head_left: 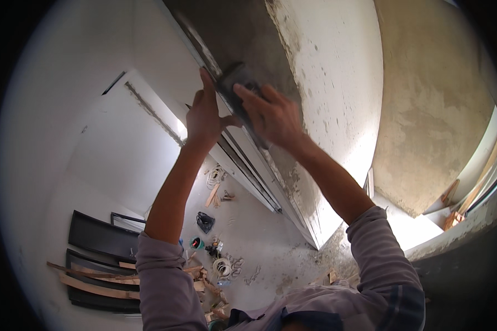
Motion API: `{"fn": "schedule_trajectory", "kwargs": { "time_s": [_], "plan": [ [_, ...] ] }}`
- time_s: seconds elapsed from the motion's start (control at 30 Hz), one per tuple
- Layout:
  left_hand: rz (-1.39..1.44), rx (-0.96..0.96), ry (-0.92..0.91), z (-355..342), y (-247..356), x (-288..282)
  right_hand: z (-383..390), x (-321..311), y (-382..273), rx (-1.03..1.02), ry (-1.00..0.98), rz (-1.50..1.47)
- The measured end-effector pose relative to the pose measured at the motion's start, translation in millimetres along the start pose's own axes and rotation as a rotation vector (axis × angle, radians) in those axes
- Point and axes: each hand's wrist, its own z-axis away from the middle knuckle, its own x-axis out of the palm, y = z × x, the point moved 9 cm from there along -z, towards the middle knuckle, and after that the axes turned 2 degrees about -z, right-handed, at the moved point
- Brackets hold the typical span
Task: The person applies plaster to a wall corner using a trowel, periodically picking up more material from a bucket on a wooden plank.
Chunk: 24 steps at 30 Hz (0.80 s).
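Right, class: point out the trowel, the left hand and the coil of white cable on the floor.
trowel point(238, 83), head view, on its dark blade above the fingers
left hand point(203, 118), head view, on the back of the hand
cable coil point(222, 267), head view, on the white loops

From my remote seat I see both forearms bare, the left hand point(203, 116) at eleven o'clock and the right hand point(270, 116) at twelve. Pale lilac-grey sleeves point(163, 281) are pushed up past the elbows, loose and creased. A darker navy collar point(292, 319) sits at six o'clock.
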Motion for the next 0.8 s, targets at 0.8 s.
{"fn": "schedule_trajectory", "kwargs": {
  "time_s": [0.8],
  "plan": [
    [0.057, -0.008, -0.045, 2, 4, -9, -126, -23, 4, -0.115, 0.030, 0.045]
  ]
}}
